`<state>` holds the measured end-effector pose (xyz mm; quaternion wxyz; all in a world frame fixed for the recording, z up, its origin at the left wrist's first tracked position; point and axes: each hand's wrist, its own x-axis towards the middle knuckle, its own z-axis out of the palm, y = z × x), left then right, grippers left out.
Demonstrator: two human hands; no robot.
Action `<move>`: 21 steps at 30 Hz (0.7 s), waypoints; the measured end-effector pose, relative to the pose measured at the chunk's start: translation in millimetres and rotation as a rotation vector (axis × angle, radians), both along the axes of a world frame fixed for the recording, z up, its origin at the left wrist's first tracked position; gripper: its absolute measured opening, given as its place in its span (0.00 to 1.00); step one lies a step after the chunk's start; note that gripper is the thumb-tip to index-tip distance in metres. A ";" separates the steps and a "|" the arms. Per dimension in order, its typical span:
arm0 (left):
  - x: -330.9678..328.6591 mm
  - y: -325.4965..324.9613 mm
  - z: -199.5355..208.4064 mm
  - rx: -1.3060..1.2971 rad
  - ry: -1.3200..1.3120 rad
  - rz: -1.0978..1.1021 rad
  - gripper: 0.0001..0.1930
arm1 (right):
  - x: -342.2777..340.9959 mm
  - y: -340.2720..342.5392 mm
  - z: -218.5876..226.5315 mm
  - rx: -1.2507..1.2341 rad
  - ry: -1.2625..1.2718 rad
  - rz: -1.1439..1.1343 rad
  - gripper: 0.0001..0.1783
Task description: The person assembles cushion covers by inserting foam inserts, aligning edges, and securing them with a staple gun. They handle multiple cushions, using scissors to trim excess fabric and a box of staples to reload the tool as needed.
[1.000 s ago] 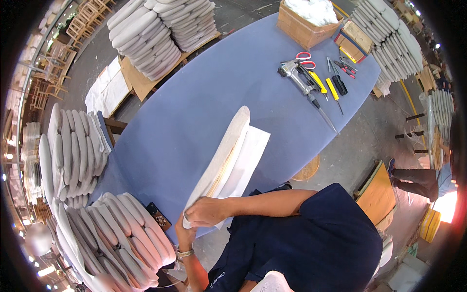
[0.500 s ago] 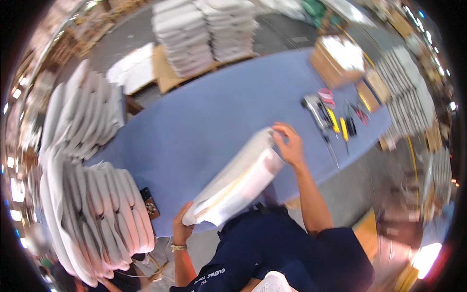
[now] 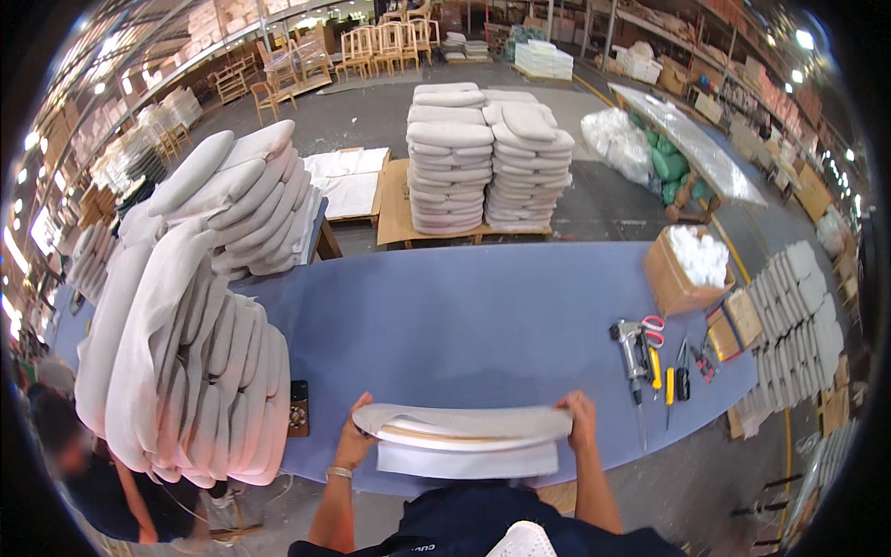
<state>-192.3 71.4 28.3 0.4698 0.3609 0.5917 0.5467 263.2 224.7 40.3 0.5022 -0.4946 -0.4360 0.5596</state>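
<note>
A long, curved grey upholstered cushion (image 3: 473, 422) is held level just above the front edge of the blue table (image 3: 436, 325). Its edge shows a thin tan strip, and a white sheet-like piece (image 3: 469, 459) hangs below it on my side. At the cushion's left end, my left hand (image 3: 354, 442) is closed around it, with a bracelet or watch on the wrist. My right hand (image 3: 581, 418) grips the other end; its fingers are slightly blurred and partly hidden behind the cushion.
Stacked grey cushions (image 3: 204, 371) crowd the table's left side beside a small box of bits (image 3: 298, 418). At right lie an air tool (image 3: 633, 357), pink-handled scissors (image 3: 653, 330), yellow-handled tools (image 3: 669, 385) and a cardboard box (image 3: 670, 274). A person (image 3: 102, 473) is at lower left.
The cushion has gone from slanting to nearly level, nearer the table's front edge. My right hand has come down and closer to me, and the view has tilted up toward the room.
</note>
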 end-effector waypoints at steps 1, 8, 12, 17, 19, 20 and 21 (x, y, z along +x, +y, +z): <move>2.8 18.0 10.2 0.018 0.022 -0.009 0.50 | 4.5 -19.6 14.0 -0.018 0.025 -0.025 0.17; 5.8 140.7 28.5 0.084 -0.188 -0.234 0.47 | 16.2 -122.0 26.4 -0.093 0.084 0.035 0.27; 47.5 183.8 29.6 0.014 -0.283 -0.287 0.39 | 11.0 -152.4 19.4 -0.072 -0.343 0.406 0.35; 97.2 215.0 41.1 0.031 -0.278 -0.393 0.36 | -42.4 -133.6 77.1 -0.175 -0.447 0.660 0.48; 110.8 221.7 42.9 0.037 -0.280 -0.382 0.36 | -58.7 -114.1 83.1 0.159 -0.568 0.583 0.45; 117.3 222.8 41.2 0.071 -0.232 -0.377 0.35 | -67.0 -100.6 91.3 0.085 -0.507 0.678 0.57; 124.1 225.1 42.8 0.077 -0.199 -0.363 0.35 | -73.8 -90.9 89.5 0.105 -0.527 0.624 0.56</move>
